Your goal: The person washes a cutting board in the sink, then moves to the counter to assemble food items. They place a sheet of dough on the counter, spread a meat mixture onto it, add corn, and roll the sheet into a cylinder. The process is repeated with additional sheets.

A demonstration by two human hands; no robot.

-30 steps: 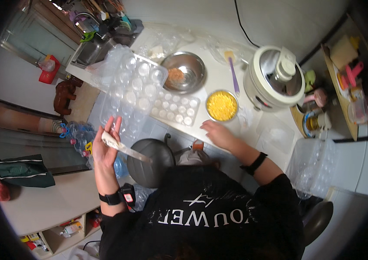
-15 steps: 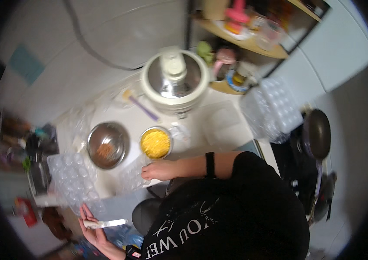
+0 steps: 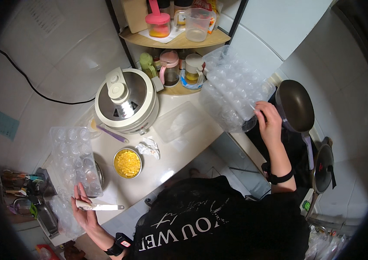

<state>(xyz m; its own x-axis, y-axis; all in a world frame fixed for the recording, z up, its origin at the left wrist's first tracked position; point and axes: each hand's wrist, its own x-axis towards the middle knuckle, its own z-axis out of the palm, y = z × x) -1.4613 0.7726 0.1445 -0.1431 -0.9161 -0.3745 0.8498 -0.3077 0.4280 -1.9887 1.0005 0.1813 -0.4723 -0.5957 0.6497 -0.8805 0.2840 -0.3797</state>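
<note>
Moves right hand (image 3: 270,121) to two o'clock, pinching clear cupped-plastic trays (image 3: 237,84), with white-handled metal knife (image 3: 105,207) across half-open left hand (image 3: 87,219), occupying both.

Black's the colour here: a black T-shirt (image 3: 244,221), bold white block lettering (image 3: 184,234) sweeping across it, thin white script strokes (image 3: 166,220) running alongside! Black left wristband (image 3: 113,250), boxy dark module (image 3: 124,240) with a pale label; plain black right wristband (image 3: 280,178) opposite.
</note>
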